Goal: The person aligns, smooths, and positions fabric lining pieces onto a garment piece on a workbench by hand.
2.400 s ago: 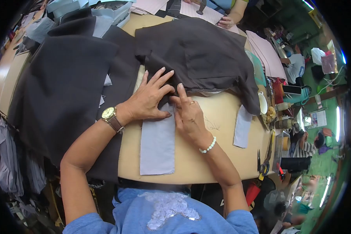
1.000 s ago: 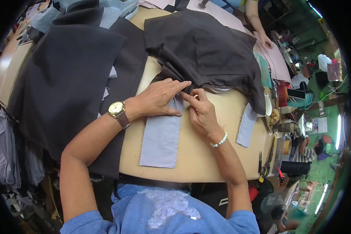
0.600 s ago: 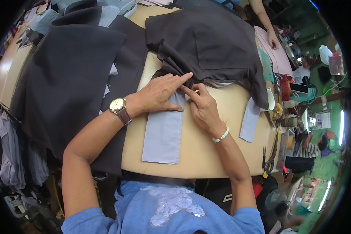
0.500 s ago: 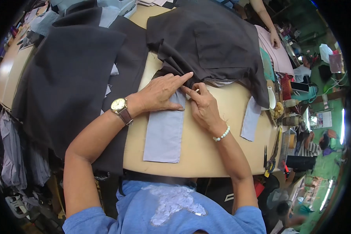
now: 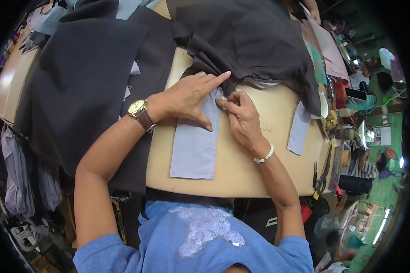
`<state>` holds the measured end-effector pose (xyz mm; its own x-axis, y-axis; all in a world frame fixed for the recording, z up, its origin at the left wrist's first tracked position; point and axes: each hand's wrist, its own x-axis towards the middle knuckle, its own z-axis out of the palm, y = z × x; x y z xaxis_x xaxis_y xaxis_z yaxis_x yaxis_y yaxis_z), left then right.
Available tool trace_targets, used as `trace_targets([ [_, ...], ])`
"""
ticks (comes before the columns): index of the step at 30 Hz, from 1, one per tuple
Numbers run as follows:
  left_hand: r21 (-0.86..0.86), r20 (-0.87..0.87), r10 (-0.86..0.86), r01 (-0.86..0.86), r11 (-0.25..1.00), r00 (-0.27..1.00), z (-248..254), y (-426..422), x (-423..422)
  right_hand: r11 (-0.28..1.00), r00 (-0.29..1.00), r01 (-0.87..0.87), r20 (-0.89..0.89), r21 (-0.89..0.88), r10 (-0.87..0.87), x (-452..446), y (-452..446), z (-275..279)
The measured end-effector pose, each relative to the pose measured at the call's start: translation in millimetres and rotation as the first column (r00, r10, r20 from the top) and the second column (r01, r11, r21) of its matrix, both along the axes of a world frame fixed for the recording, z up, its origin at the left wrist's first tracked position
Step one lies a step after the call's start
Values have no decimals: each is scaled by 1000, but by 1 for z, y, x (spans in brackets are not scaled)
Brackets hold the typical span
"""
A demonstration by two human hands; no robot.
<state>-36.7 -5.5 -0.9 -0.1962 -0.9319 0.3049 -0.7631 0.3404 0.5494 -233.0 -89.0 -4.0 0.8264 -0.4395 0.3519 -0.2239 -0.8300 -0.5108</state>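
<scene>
My left hand [image 5: 191,98] lies with fingers spread across the top of a light grey cloth strip [image 5: 193,152] and the near edge of a dark garment [image 5: 269,45]. Its thumb rests on the strip. My right hand [image 5: 243,116] is pinched at the strip's upper right edge, just below the dark folds, with thumb and index finger together on the grey cloth. The strip's upper end is partly hidden under my left hand. Another grey strip [image 5: 299,127] hangs out from under the garment's right side.
Large dark cloth [image 5: 84,91] covers the left of the table [image 5: 241,177]. Scissors [image 5: 321,184], a white cup [image 5: 323,104], a phone [image 5: 355,94] and pink sheets [image 5: 325,50] lie along the right. A co-worker's hand [image 5: 315,16] shows at the top right.
The view has shifted, so the table sits higher. My left thumb has spread further from its fingers, and my right hand has come slightly down and away from the dark folds onto the strip's edge.
</scene>
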Motion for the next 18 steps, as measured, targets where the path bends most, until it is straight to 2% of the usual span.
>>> trace_targets([
  [2,-6,17,-10,10,1000,1000,1,1,0,998,1000,-15,-15,-55,14,-4,7,3],
  [11,-7,47,-33,34,999,998,2,2,2,987,991,-122,-68,-109,115,-39,45,3],
  [12,49,46,-31,29,998,998,4,2,3,982,988,-142,-83,-123,133,-44,49,4],
  [18,-4,45,-26,26,1000,999,-3,1,4,936,957,-273,-163,-223,240,-72,78,8],
])
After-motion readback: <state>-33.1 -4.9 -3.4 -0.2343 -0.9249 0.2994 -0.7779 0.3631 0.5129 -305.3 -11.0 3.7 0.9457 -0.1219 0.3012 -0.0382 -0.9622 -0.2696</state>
